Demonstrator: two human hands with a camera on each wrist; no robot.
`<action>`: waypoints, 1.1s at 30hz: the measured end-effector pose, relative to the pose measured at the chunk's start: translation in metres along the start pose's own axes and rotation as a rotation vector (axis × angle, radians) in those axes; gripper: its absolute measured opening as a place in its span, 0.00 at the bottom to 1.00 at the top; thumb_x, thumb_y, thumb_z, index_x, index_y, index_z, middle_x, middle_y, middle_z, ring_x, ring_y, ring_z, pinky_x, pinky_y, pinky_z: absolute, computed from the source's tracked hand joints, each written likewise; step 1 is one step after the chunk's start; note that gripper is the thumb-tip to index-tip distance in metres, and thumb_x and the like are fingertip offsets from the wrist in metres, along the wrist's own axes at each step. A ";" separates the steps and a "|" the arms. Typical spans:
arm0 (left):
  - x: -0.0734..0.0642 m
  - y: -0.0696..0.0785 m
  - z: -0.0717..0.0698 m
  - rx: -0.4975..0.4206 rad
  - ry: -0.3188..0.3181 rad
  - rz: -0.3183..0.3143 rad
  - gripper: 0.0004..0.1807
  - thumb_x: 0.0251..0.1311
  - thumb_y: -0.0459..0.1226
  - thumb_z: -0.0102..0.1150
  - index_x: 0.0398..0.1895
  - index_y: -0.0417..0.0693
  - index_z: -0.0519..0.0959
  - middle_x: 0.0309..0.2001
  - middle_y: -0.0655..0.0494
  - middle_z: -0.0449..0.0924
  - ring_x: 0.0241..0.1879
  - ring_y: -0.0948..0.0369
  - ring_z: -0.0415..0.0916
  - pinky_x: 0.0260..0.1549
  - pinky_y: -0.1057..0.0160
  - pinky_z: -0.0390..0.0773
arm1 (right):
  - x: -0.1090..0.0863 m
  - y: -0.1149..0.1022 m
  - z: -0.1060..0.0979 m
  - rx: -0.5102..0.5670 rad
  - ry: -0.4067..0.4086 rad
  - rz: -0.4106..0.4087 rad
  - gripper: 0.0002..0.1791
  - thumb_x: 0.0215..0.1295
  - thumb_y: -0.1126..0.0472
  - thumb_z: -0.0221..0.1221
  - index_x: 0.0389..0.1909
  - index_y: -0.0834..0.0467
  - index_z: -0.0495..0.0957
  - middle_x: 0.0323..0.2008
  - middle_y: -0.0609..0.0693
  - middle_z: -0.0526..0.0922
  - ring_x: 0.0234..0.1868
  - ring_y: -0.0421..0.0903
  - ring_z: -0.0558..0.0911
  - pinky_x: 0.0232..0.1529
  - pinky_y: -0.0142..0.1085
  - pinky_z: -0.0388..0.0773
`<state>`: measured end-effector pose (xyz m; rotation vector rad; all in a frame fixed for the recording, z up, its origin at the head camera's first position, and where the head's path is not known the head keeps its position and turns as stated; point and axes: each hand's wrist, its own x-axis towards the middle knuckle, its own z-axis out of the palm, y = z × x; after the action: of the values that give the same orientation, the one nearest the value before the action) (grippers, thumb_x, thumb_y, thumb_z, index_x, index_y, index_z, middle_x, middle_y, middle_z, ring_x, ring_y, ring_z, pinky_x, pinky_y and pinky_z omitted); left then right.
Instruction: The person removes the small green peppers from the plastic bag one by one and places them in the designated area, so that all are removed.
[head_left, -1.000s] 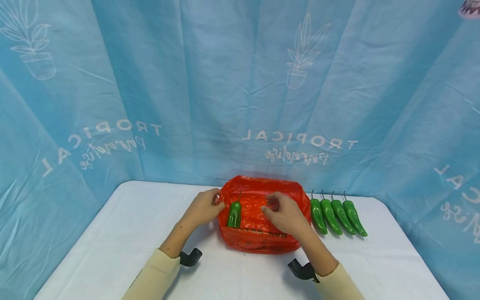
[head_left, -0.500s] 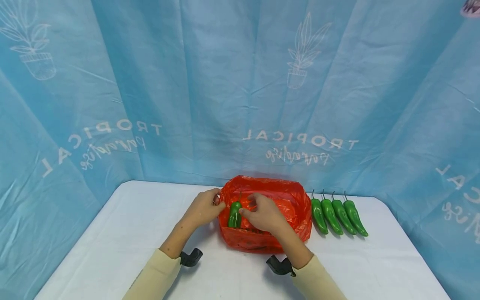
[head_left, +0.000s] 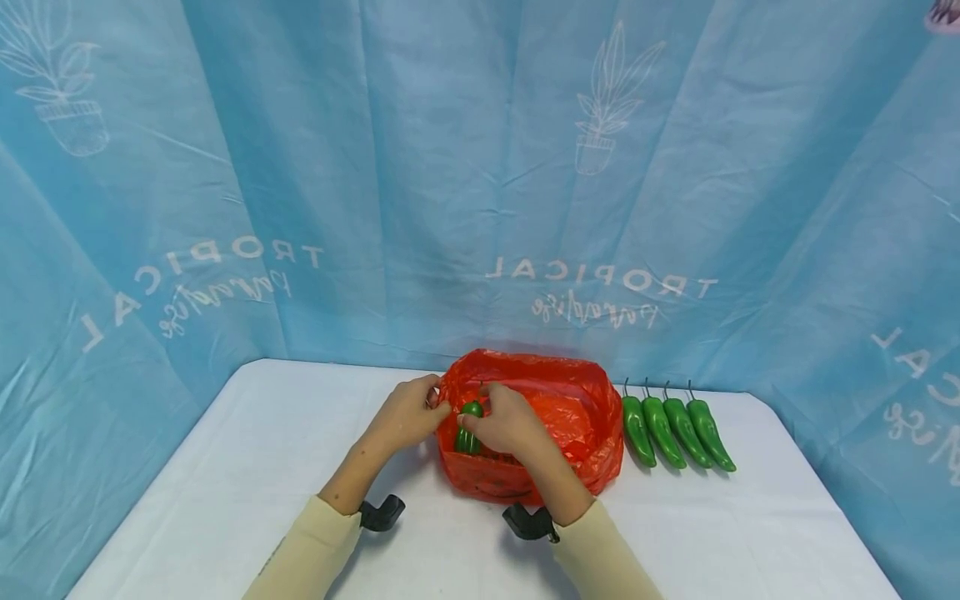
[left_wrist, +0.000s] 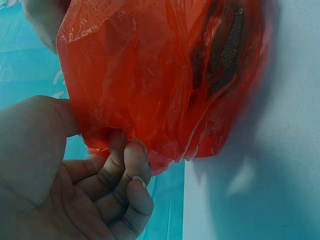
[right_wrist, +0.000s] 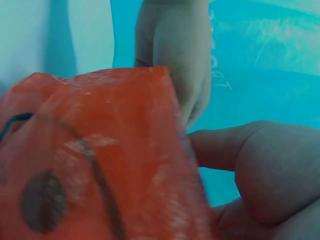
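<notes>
An open red plastic bag (head_left: 573, 421) stands on the table with its mouth facing me. My left hand (head_left: 408, 412) pinches its left rim between thumb and fingers; the left wrist view shows the thumb outside the near edge and curled fingers behind the film. A green chili pepper (head_left: 468, 442) lies inside the bag at the left. My right hand (head_left: 510, 421) reaches over the front rim into the bag, thumb and index apart, overlapping that pepper in the head view. In the right wrist view, the bag's printed front wall (right_wrist: 115, 150) hides most of the right fingers.
Several green chili peppers (head_left: 675, 429) lie side by side to the right of the bag, stems pointing away. A white cloth (head_left: 300, 433) covers the table. Blue printed curtains (head_left: 442, 208) hang close behind and along both sides.
My right hand has moved left inside the bag, from its middle to over the pepper at the left. My left hand stays on the rim.
</notes>
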<state>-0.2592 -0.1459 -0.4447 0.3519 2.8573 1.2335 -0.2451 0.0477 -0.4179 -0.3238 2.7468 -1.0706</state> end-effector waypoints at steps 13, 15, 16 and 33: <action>0.001 0.000 0.002 0.015 -0.009 0.009 0.06 0.67 0.35 0.62 0.42 0.43 0.77 0.22 0.57 0.67 0.20 0.61 0.65 0.21 0.63 0.65 | 0.006 0.005 0.018 -0.029 0.038 0.021 0.40 0.64 0.57 0.73 0.71 0.69 0.68 0.59 0.64 0.80 0.55 0.59 0.82 0.57 0.55 0.83; 0.000 0.000 0.002 0.016 -0.009 0.007 0.06 0.67 0.35 0.62 0.42 0.43 0.77 0.22 0.57 0.67 0.20 0.61 0.65 0.21 0.63 0.66 | 0.007 0.007 0.021 -0.041 0.039 0.024 0.39 0.64 0.57 0.73 0.70 0.70 0.69 0.56 0.64 0.81 0.52 0.58 0.82 0.55 0.54 0.84; 0.000 0.000 0.002 0.015 -0.009 0.007 0.06 0.67 0.35 0.62 0.42 0.43 0.77 0.22 0.57 0.67 0.20 0.61 0.65 0.21 0.63 0.66 | 0.008 0.008 0.022 -0.051 0.037 0.022 0.38 0.64 0.57 0.74 0.69 0.70 0.69 0.54 0.63 0.81 0.51 0.57 0.82 0.53 0.53 0.85; 0.001 -0.001 0.005 0.017 -0.005 -0.001 0.05 0.66 0.35 0.62 0.40 0.44 0.77 0.22 0.57 0.67 0.20 0.61 0.66 0.21 0.63 0.67 | 0.012 0.010 0.036 -0.232 0.057 0.029 0.41 0.53 0.57 0.80 0.63 0.69 0.72 0.42 0.60 0.79 0.43 0.57 0.80 0.48 0.52 0.85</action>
<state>-0.2598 -0.1433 -0.4487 0.3537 2.8656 1.2070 -0.2496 0.0282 -0.4517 -0.2878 2.9215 -0.7666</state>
